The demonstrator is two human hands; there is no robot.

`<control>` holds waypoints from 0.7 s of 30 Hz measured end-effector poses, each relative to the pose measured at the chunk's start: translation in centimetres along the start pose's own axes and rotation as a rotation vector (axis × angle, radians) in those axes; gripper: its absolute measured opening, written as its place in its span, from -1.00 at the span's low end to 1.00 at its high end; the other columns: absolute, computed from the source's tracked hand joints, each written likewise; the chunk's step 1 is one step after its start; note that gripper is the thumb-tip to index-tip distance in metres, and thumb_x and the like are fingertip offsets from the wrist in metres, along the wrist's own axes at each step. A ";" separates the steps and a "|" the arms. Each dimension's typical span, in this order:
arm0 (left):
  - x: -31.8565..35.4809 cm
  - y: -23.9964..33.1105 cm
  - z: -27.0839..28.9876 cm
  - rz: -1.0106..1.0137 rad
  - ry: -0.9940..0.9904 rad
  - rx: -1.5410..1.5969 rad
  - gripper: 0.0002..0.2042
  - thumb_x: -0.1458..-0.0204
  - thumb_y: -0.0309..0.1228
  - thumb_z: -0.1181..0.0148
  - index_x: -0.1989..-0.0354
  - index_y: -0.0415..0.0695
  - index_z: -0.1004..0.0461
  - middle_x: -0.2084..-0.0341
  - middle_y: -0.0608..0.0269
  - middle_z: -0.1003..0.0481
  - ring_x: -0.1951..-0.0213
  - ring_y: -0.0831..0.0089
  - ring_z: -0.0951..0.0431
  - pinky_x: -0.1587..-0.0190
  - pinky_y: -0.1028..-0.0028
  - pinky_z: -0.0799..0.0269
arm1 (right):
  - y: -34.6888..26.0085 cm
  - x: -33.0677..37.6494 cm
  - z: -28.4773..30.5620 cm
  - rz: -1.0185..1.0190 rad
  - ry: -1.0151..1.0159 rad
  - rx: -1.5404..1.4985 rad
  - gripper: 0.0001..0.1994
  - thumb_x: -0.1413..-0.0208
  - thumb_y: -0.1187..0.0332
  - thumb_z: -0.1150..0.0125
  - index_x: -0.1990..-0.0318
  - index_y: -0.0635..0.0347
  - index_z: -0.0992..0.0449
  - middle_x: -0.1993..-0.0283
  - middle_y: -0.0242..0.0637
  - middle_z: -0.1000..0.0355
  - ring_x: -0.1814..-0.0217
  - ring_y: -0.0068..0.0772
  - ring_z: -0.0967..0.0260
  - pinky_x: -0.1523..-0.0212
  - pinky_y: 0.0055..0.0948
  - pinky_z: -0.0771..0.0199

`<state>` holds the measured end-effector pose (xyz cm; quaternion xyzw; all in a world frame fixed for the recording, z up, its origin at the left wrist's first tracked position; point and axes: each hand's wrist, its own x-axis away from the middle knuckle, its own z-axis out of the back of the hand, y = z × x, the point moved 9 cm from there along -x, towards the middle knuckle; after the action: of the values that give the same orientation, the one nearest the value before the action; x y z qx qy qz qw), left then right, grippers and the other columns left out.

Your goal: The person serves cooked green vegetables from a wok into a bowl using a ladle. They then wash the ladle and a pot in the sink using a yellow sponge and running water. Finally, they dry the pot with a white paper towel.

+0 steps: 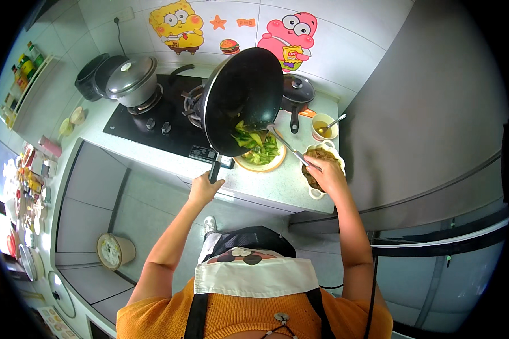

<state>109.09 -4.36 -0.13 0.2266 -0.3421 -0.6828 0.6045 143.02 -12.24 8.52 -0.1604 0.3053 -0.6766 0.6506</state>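
Note:
My left hand [205, 190] is wrapped round the black handle of a wok [244, 85]. The wok is tipped steeply to the right, its lower edge over a plate [264, 170] with an orange rim. Green vegetable pieces [246, 137] lie at the wok's low edge, and more of them are heaped on the plate. In my right hand [327, 174] is the handle of a metal spatula [288, 145]. Its head reaches into the wok against the greens and is partly hidden by them.
Right of the plate, a white two-handled dish [316, 194] of brown food sits under my right hand. Behind it are a bowl [324, 125] with a spoon and a lidded black saucepan [297, 90]. A lidded pot [133, 82] stands on the black gas hob [152, 127]. A bin [116, 251] is on the floor.

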 end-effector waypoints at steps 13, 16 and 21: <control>-1.0 -0.4 -1.0 -0.129 0.120 -0.201 -0.64 0.18 -0.22 -0.29 0.41 -0.31 -0.44 0.64 -0.13 -0.46 0.49 -0.03 -0.51 0.37 0.20 -0.41 | 0.2 3.4 1.6 -0.099 0.059 0.029 -0.71 -0.02 0.28 -0.17 0.06 -0.04 -0.50 0.29 -0.14 -0.49 0.30 -0.22 -0.45 0.24 -0.38 -0.40; -1.0 -0.1 -1.4 -0.139 0.122 -0.192 -0.64 0.19 -0.22 -0.29 0.42 -0.32 -0.44 0.64 -0.12 -0.46 0.49 -0.02 -0.51 0.38 0.21 -0.41 | 1.0 2.0 0.2 -0.057 0.150 -0.165 -0.70 -0.03 0.22 -0.15 0.05 -0.09 -0.49 0.35 -0.15 -0.48 0.39 -0.23 -0.44 0.31 -0.37 -0.39; -1.1 0.4 -0.9 -0.114 0.078 -0.191 -0.64 0.18 -0.22 -0.28 0.36 -0.29 -0.44 0.58 -0.16 -0.48 0.42 -0.05 -0.51 0.32 0.18 -0.41 | 1.3 -0.3 -1.5 -0.001 0.184 -0.185 -0.70 -0.04 0.26 -0.14 0.03 -0.03 -0.48 0.41 -0.15 -0.48 0.41 -0.26 -0.45 0.32 -0.38 -0.38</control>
<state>110.22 -3.42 -0.50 0.2135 -0.2385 -0.7362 0.5963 143.14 -11.64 6.65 -0.1570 0.4247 -0.6578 0.6018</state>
